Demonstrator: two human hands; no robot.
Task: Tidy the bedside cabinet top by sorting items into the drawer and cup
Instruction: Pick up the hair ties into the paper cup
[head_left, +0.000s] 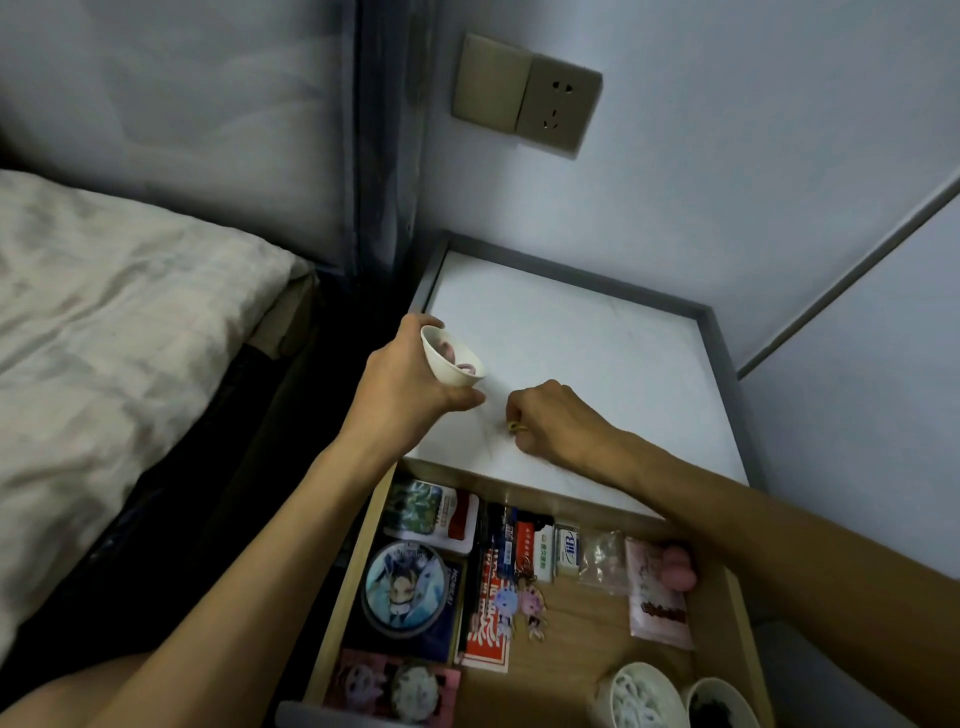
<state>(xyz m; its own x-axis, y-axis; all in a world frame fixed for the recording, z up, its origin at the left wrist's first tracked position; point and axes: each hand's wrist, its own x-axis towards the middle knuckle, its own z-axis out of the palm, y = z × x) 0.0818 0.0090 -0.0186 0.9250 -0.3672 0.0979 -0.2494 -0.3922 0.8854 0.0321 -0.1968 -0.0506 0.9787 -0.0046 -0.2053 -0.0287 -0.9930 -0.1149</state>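
just beside left hand (410, 387) holding cup (451, 359), right hand (553, 418) pinching ring (513, 427)

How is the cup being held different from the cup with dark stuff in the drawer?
The held cup is tilted in the left hand; the drawer cup stands upright in the drawer. The held cup has pinkish things inside; the drawer cup has dark ones. Both are small pale cups.

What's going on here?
A person is tidying a bedside cabinet. The left hand holds a small white cup, tilted, with pink items inside, over the left edge of the cabinet top. The right hand pinches a small yellow item on it. The drawer below is open, holding cards and packets.
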